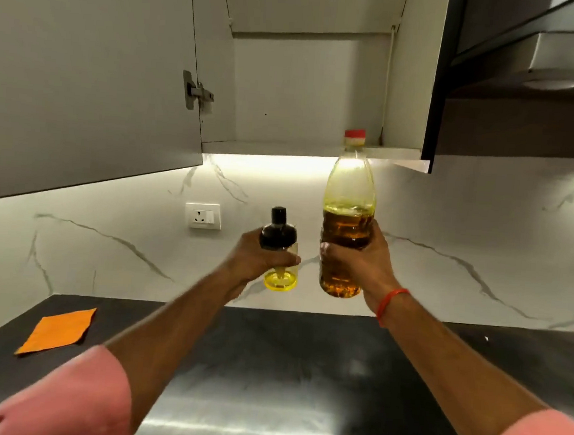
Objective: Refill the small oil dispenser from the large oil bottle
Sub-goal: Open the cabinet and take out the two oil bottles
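Observation:
My left hand (pixel 263 255) grips the small oil dispenser (pixel 281 251), a clear bottle with a black top and a thin layer of yellow oil at its bottom. It is held upright in the air above the counter. My right hand (pixel 357 262) grips the large oil bottle (pixel 347 218) around its lower half. That bottle is clear plastic with a red cap, upright, and about half full of amber oil. The two bottles hang side by side, a small gap apart, in front of the marble backsplash.
The dark stone counter (pixel 266 370) lies below both arms, with an orange cloth (pixel 58 331) at its left. An open wall cabinet (pixel 306 81) hangs above, its door (pixel 84 74) swung left. A white socket (pixel 203 216) sits on the backsplash. A range hood (pixel 548 66) is at the upper right.

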The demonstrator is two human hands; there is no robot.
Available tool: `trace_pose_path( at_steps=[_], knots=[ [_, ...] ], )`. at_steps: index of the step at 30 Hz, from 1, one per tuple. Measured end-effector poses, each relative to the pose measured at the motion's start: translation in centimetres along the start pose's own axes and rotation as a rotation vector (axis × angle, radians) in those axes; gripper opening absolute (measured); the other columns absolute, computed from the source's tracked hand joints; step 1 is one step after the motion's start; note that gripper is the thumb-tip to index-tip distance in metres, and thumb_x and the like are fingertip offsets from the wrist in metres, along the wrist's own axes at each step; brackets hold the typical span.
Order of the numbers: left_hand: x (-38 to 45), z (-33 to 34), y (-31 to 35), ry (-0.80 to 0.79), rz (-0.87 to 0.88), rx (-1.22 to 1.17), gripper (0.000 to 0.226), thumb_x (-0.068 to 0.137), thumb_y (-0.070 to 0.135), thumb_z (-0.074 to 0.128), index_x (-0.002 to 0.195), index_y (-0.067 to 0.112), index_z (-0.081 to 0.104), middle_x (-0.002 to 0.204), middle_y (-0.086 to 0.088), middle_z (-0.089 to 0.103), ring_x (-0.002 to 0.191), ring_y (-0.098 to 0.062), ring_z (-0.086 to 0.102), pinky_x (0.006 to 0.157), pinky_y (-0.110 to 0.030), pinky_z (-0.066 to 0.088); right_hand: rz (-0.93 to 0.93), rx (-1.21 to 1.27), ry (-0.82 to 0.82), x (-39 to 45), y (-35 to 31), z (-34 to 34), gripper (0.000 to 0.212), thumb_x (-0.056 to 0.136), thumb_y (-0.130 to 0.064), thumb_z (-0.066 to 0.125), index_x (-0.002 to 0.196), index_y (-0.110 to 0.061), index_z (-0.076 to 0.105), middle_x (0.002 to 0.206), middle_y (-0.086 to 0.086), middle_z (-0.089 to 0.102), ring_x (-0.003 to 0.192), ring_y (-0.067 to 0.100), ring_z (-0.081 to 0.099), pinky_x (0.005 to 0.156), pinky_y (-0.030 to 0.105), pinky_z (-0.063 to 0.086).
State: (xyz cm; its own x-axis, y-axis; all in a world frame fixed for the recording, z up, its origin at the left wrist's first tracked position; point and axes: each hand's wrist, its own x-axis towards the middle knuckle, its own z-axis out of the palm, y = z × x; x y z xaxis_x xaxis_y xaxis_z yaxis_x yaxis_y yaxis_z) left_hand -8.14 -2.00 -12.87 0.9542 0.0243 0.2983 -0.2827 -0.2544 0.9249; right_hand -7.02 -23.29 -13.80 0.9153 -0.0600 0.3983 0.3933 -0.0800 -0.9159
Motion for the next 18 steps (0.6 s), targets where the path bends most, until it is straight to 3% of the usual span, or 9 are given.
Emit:
trace_pose_path(
  at_steps=[5,10,13,18],
  knots=[
    [-1.0,1.4,-5.1,-0.021,-0.083,-0.006,0.050,0.066,0.006,0.093,0.108,0.023,0.071,0.098,0.003,0.075,0.091,-0.013,0.070,0.081,-0.026,0.057,0.079,-0.038,0.029,-2.0,5.1,0.9,0.083,0.053,-0.039,0.092,0.127,-0.034,0.054,0.116,-0.006,0.071,0.108,0.019,0.068,0.099,0.048,0.055],
    [-2.4,3.1,-10.3,-0.039,-0.149,-0.003,0.059,0.061,0.009,0.096,0.113,0.017,0.070,0.100,0.001,0.074,0.092,-0.012,0.069,0.078,-0.025,0.055,0.140,-0.085,0.029,-4.1,10.3,1.1,0.072,0.062,-0.019,0.095,0.120,-0.032,0.055,0.111,-0.008,0.070,0.105,0.013,0.067,0.094,0.036,0.055],
    [-3.2,3.8,-13.7,-0.023,-0.205,-0.010,0.060,0.051,0.020,0.097,0.105,0.022,0.072,0.100,-0.001,0.075,0.098,-0.020,0.072,0.087,-0.037,0.060,0.183,-0.129,0.032,-5.3,13.3,1.2,0.074,0.061,-0.021,0.096,0.119,-0.036,0.054,0.109,-0.013,0.068,0.103,0.008,0.065,0.092,0.031,0.052],
    [-5.1,4.6,-18.9,-0.056,-0.294,0.006,0.058,0.058,0.016,0.097,0.108,0.027,0.070,0.101,0.004,0.075,0.100,-0.017,0.071,0.090,-0.037,0.060,0.269,-0.175,0.047,-7.8,18.0,1.2,0.081,0.058,-0.024,0.098,0.127,-0.032,0.056,0.116,-0.010,0.069,0.108,0.011,0.065,0.097,0.032,0.052]
  ],
)
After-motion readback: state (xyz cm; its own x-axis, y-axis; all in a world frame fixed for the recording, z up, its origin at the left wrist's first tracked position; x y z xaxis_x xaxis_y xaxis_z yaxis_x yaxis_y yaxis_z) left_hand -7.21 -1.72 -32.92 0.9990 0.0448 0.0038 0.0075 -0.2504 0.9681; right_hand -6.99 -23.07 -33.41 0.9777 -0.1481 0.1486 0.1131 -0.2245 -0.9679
